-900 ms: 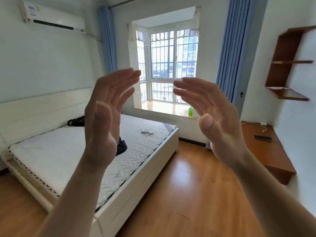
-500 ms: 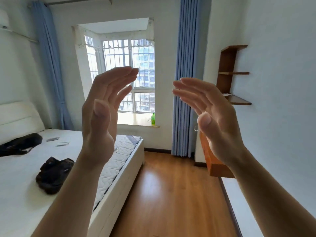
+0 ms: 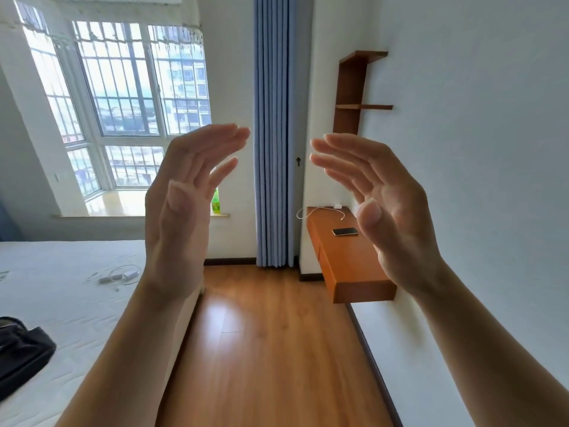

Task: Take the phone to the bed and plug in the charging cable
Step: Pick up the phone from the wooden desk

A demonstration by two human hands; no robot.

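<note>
A dark phone (image 3: 345,231) lies flat on the orange wooden wall desk (image 3: 348,266) at the right wall. A white cable (image 3: 320,210) runs over the desk's far end behind the phone. On the white bed (image 3: 61,297) at the left lies a white charger with its cable (image 3: 118,276). My left hand (image 3: 184,208) and my right hand (image 3: 381,204) are raised in front of me, palms facing each other, fingers straight and apart, holding nothing. My right hand covers the desk's right part.
A black bag (image 3: 21,349) sits on the bed's near left. Wooden floor (image 3: 271,334) runs between bed and desk. A blue curtain (image 3: 274,134) hangs ahead, a green bottle (image 3: 216,203) stands on the window sill, and wooden shelves (image 3: 357,97) hang above the desk.
The view has swung right: the bed has slid to the left edge and the desk with the phone has come into view. My hands stay raised in the same pose.
</note>
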